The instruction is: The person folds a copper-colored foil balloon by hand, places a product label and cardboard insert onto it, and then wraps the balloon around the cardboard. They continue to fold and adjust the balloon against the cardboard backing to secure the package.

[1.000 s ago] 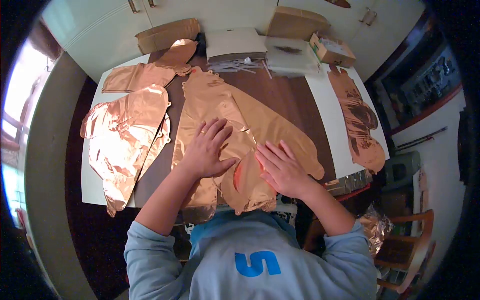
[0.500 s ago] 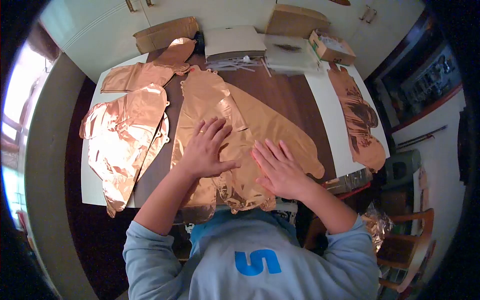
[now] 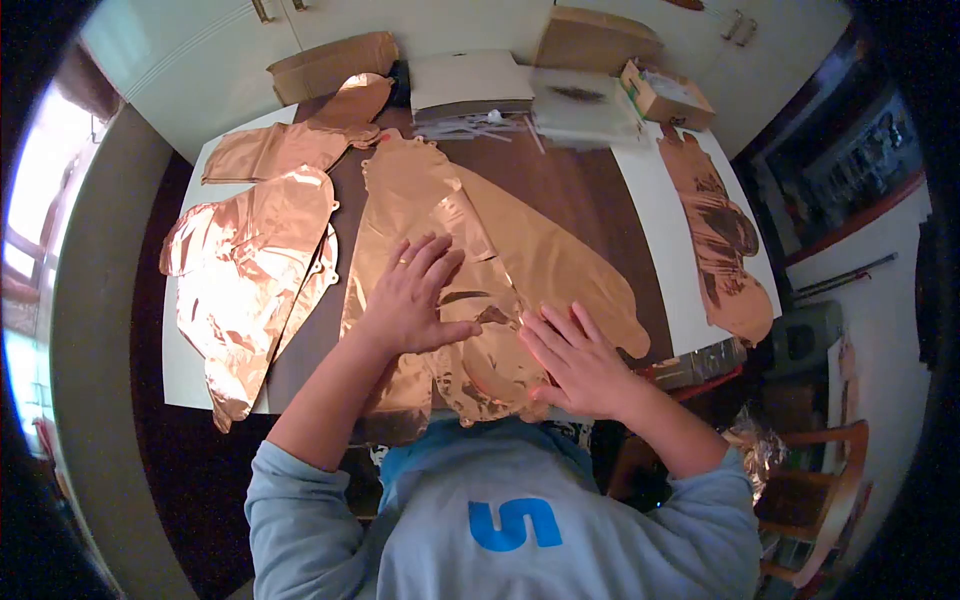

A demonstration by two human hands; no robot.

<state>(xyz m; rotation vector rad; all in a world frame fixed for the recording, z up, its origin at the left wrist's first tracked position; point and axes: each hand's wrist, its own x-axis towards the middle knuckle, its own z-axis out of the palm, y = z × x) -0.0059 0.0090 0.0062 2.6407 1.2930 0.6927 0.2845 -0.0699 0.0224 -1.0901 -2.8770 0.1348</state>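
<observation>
A large, uninflated copper-coloured foil balloon (image 3: pixel 410 185) lies in front of me, partly folded, over a broader matte foil sheet (image 3: pixel 570 270). My left hand (image 3: pixel 415 295) rests flat on the foil with its fingers spread. On the right side of the folded part, my right hand (image 3: pixel 572 360) lies palm down, fingers stretched out, along the fold's edge. Creases and shiny wrinkles show between the two hands. The foil's near end reaches the table edge against my shirt. Neither hand grips anything.
More flat foil balloons (image 3: pixel 250 260) lie on the left, and another foil piece (image 3: pixel 715 240) on the right. At the back stand a white stack (image 3: pixel 470 85), white sticks (image 3: pixel 480 130), clear plastic sheets (image 3: pixel 585 105) and a small cardboard box (image 3: pixel 665 95). A wooden chair (image 3: pixel 810 490) stands at right.
My right hand has slid slightly right and toward me, uncovering more of the fold's edge. The foil between my hands shows new wrinkles. My left hand has hardly moved.
</observation>
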